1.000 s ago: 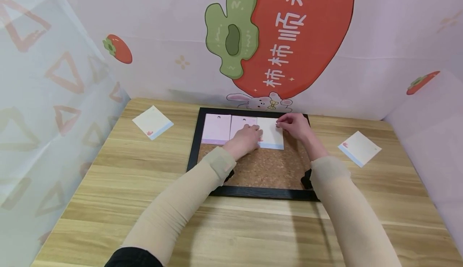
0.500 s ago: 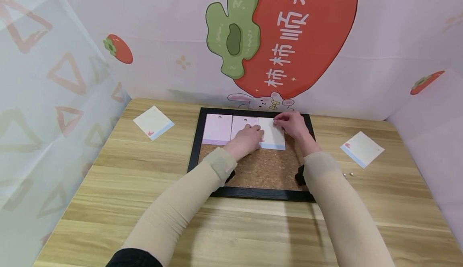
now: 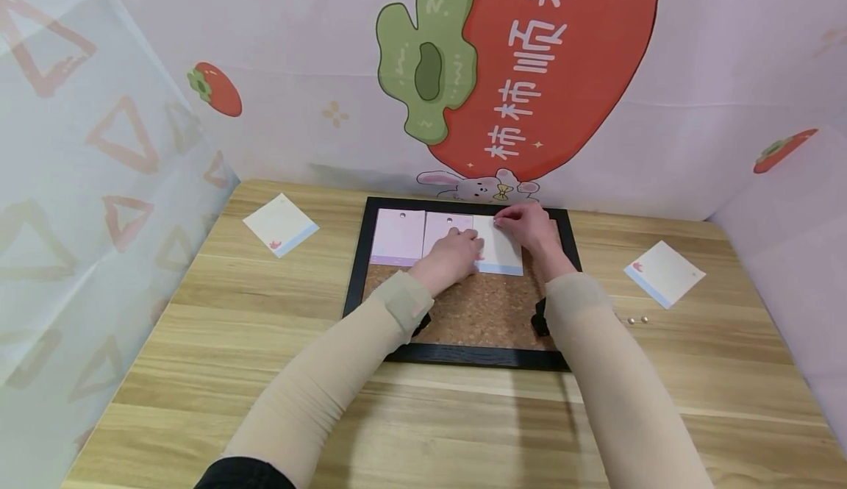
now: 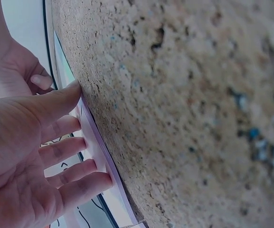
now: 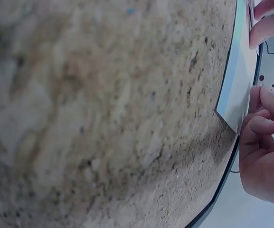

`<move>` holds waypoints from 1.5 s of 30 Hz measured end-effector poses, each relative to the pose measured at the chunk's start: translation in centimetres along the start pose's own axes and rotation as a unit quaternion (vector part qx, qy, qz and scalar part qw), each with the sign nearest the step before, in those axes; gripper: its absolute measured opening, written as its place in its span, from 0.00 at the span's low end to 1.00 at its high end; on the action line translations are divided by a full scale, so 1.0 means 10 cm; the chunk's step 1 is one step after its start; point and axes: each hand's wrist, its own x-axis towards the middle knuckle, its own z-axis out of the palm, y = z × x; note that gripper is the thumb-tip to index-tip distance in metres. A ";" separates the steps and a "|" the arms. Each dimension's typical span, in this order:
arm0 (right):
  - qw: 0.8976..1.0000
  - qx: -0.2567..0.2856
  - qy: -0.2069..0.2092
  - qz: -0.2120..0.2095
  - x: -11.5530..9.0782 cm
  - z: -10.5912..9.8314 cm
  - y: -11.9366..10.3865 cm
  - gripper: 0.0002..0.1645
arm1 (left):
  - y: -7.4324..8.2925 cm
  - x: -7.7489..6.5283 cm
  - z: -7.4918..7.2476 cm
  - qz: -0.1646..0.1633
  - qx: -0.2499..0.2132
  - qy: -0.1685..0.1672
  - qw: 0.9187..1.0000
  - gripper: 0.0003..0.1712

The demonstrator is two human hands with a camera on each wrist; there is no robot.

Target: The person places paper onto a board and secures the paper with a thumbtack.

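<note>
A black-framed cork board (image 3: 476, 309) lies on the wooden table. Along its upper part sit two pale purple notes, the left note (image 3: 397, 237) and the middle note (image 3: 437, 229), each with a round-headed pin near its top. Beside them is a white note (image 3: 504, 252) with a blue lower band. My left hand (image 3: 453, 255) presses on the middle and white notes, fingers extended in the left wrist view. At the white note's top edge, my right hand (image 3: 531, 231) pinches a small silvery pin (image 3: 496, 222); its tip is hidden.
One white note (image 3: 281, 224) lies on the table left of the board, and another white note (image 3: 665, 274) lies to the right. Small round-headed pins (image 3: 645, 320) rest by the right forearm. A printed cloth wall (image 3: 298, 106) stands behind the table.
The right hand has moved left along the white note's top edge with the pin, towards the middle of that edge. The left hand has stayed on the notes.
</note>
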 end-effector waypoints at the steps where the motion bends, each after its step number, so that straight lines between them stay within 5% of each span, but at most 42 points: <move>1: 1.000 0.001 0.000 -0.001 0.00 0.01 0.00 0.15 | 0.00 0.00 0.00 0.000 0.000 0.000 1.000 0.34; 45: 0.996 0.027 0.032 0.082 0.06 0.07 -0.12 0.15 | 0.00 0.00 0.01 -0.001 -0.003 0.004 1.000 0.34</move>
